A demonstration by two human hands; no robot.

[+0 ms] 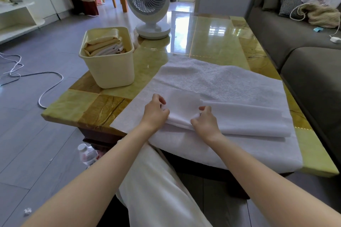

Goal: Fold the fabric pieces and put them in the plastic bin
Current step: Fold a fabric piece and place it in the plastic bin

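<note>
We see a folded white fabric piece (249,120) lying on a larger white towel (221,83) spread over the near right part of the counter (83,105). Both hands work at its left end. The left hand (156,114) has its fingers (162,100) curled, pinching the cloth's left edge. The right hand (204,121), just beside it, pinches a bunched fold between thumb and curled fingers. The plastic bin (112,72) stands well apart at the counter's far left, with folded cream and white pieces (105,44) inside.
</note>
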